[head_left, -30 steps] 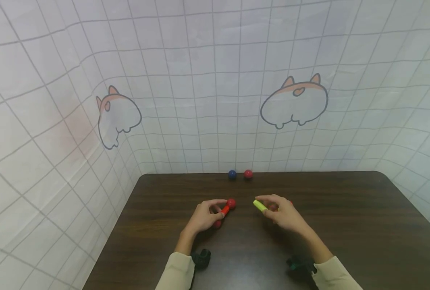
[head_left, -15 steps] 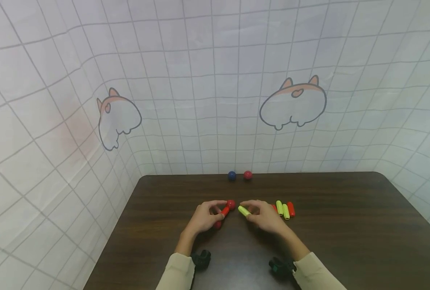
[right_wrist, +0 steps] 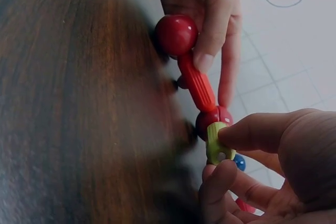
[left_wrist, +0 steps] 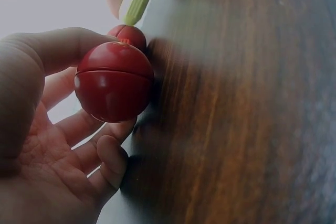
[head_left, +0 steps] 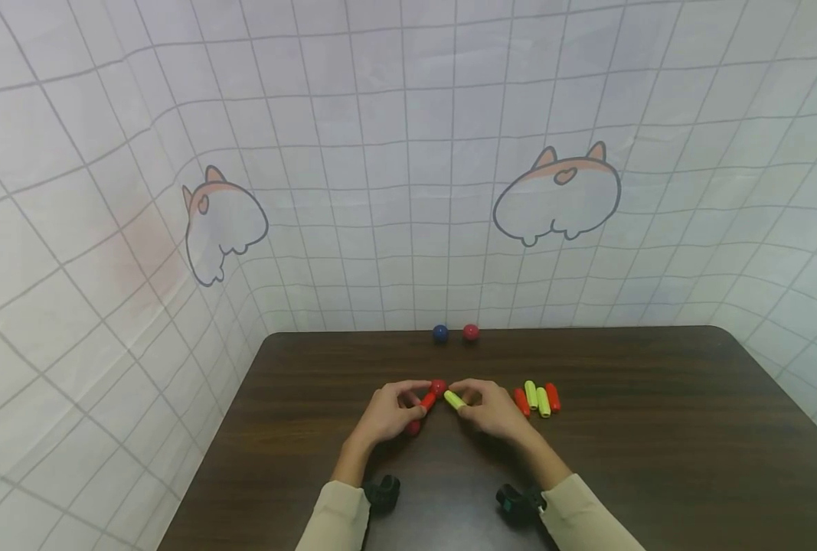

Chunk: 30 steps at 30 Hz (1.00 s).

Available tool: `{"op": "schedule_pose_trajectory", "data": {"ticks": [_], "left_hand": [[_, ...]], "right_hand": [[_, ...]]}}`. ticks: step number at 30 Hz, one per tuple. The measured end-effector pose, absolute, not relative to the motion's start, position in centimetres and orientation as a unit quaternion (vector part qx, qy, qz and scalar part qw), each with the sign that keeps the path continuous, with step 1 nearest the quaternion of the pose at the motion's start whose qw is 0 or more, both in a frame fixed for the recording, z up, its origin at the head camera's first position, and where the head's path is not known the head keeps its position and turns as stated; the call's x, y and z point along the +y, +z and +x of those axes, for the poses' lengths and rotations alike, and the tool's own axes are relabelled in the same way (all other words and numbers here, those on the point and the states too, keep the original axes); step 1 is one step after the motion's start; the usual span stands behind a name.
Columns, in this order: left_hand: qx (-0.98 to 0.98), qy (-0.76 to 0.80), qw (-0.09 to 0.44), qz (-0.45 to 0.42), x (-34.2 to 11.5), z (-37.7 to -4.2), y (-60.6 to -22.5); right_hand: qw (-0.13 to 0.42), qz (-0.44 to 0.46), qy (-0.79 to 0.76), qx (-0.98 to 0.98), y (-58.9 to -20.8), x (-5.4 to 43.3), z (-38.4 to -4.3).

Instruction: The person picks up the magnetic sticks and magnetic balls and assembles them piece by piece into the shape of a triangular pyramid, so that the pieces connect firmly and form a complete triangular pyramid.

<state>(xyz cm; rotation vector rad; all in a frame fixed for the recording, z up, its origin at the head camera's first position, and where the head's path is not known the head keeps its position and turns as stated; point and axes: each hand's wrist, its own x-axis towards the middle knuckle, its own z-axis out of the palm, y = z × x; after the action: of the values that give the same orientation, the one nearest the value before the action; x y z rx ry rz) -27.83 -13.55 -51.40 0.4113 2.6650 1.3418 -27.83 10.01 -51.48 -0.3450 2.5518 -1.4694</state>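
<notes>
My left hand grips a red plastic rod that joins two red balls. The nearer ball fills the middle of the left wrist view. The farther ball sits at the rod's upper end, by my left fingertips. Between thumb and fingers, my right hand pinches a yellow-green rod, tilted toward the farther ball. In the left wrist view this rod's tip appears to meet that ball. The red rod's middle is partly covered by my left thumb.
Right of my right hand lie loose rods, two red and two yellow-green. A blue ball and another red ball sit at the back edge of the dark wooden table. A grid-patterned cloth hangs behind.
My right hand has moved left with the yellow-green rod, from near the loose rods to the farther red ball. The loose rods have come into view. My left hand stays in place.
</notes>
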Motion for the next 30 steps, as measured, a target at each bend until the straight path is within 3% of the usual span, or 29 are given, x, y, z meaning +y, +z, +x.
{"op": "schedule_pose_trajectory", "data": {"ticks": [30], "left_hand": [[0.881,0.447,0.075,0.138,-13.34,-27.91,-51.29]], "right_hand": [[0.109,-0.111,-0.486,0.860,-51.26,9.85,-27.82]]}}
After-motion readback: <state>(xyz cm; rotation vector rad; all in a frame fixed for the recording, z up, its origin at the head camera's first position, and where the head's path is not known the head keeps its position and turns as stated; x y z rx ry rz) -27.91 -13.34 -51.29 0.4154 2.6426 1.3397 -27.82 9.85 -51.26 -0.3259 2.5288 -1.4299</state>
